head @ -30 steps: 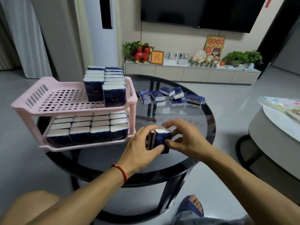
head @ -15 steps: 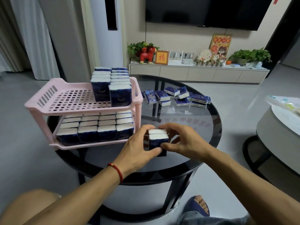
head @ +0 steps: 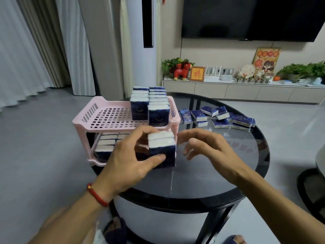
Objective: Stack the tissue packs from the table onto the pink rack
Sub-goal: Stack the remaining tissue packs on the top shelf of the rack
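Note:
My left hand (head: 131, 158) grips a small bundle of dark blue tissue packs (head: 162, 148), held upright above the round black glass table (head: 219, 173), thumb across the front. My right hand (head: 207, 147) hovers just right of the bundle with fingers loosely spread, holding nothing. The pink two-tier rack (head: 109, 117) stands on the table's left part. Its top shelf carries two rows of upright packs (head: 151, 104) at the right end. The lower shelf (head: 107, 143) is filled with packs, partly hidden by my left hand. Several loose packs (head: 216, 116) lie at the table's far side.
The left part of the rack's top shelf (head: 105, 118) is bare. A second round table (head: 320, 161) edges in at the right. A TV cabinet (head: 246, 88) with plants and ornaments runs along the far wall. My sandalled foot (head: 235, 240) shows below the table.
My left hand has lifted the bundle off the table and carried it up toward the rack. My right hand has let go of it and opened. The camera view has shifted left.

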### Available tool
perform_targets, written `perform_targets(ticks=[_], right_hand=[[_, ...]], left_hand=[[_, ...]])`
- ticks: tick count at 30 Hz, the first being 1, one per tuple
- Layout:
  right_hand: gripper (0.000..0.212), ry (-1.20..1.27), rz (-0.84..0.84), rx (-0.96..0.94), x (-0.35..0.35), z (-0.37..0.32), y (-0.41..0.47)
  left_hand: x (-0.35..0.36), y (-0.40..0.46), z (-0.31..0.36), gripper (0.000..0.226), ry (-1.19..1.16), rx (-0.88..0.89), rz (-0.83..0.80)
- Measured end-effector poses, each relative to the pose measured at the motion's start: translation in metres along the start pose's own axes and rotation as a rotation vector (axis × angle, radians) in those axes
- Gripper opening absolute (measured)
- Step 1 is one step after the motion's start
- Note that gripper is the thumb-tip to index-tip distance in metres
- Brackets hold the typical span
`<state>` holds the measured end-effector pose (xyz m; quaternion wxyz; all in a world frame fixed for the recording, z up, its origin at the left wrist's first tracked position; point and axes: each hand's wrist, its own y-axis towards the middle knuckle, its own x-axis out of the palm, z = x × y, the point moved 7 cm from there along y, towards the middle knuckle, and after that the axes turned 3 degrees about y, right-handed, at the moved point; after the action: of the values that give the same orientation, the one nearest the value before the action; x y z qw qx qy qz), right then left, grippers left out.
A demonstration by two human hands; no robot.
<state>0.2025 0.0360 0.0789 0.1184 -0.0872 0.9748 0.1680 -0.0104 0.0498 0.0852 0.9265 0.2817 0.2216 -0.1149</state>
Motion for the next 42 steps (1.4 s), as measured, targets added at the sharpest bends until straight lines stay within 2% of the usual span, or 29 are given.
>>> perform_targets(ticks=[3,7,14,18,23,27,29,37,42], right_hand=[[0.024,0.015,0.103,-0.041,-0.001,-0.006,0.009],[0.020,-0.044,0.233,-0.052,-0.003,-0.007,0.022],[0.015,-0.323,0.448,-0.200,0.000,-0.017,0.033],[0.031,-0.454,0.442,-0.290,0.007,-0.020,0.039],[0.061,-0.491,0.280,-0.292,0.023,-0.016,0.055],[0.057,-0.547,0.237,-0.284,0.031,-0.013,0.063],[0.054,-0.550,0.256,-0.276,0.032,-0.013,0.063],[0.055,-0.507,0.408,-0.241,0.034,-0.012,0.066],[0.059,-0.519,0.421,-0.282,0.036,-0.011,0.067]], left_hand=[[-0.043,0.007,0.005,0.058,-0.040,0.027,0.084],[-0.090,0.035,0.006,0.057,0.088,0.029,0.128],[-0.086,0.083,-0.020,0.054,0.238,-0.061,-0.011],[-0.071,0.092,-0.029,0.051,0.260,-0.081,-0.008],[-0.059,0.097,-0.037,0.060,0.355,-0.102,0.014],[-0.057,0.098,-0.040,0.089,0.386,-0.109,-0.055],[-0.056,0.100,-0.042,0.093,0.344,-0.140,-0.101],[-0.050,0.109,-0.041,0.081,0.316,-0.141,-0.257],[-0.048,0.109,-0.042,0.080,0.303,-0.135,-0.308]])
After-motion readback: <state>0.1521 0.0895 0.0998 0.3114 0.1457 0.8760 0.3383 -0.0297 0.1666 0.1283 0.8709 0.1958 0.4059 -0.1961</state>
